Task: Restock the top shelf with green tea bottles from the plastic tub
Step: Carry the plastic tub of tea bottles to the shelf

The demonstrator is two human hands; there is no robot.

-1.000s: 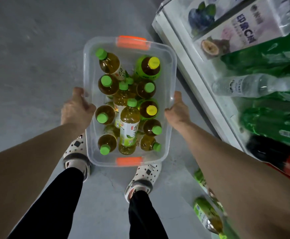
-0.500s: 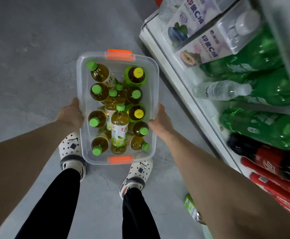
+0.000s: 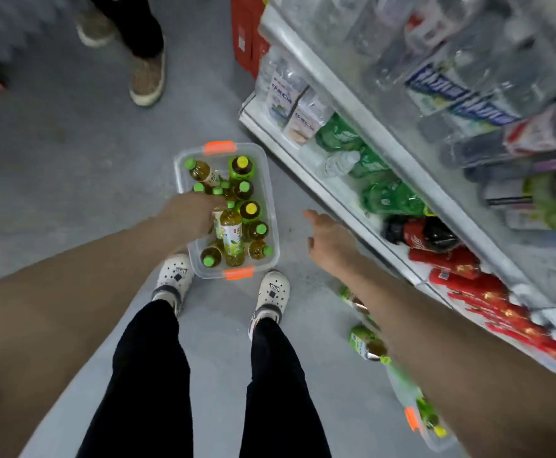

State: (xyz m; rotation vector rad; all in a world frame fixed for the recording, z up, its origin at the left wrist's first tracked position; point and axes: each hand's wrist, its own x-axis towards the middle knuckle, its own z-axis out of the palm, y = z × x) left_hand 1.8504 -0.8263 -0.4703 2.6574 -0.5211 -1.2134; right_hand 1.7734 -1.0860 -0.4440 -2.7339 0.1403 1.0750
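Note:
A clear plastic tub (image 3: 272,206) with orange latches stands on the grey floor in front of my shoes. Several green tea bottles fill it; most have green caps, two have yellow caps, and one upright bottle (image 3: 233,239) shows its label. My left hand (image 3: 197,214) reaches into the tub from the left, fingers down among the bottles and touching one beside the upright bottle; the grip itself is hidden. My right hand (image 3: 329,241) hovers to the right of the tub with its fingers spread, holding nothing.
A white shelving unit (image 3: 332,190) full of green, red and clear drink bottles runs along the right. Tea bottles (image 3: 365,345) lie on the floor beside it, near a second clear tub (image 3: 417,414). Another person's feet (image 3: 147,77) stand ahead, next to a red crate (image 3: 246,34).
Both hands have let go of the tub, which now rests on the floor. My left hand went into the tub; my right hand lifted away to the right. My view rose.

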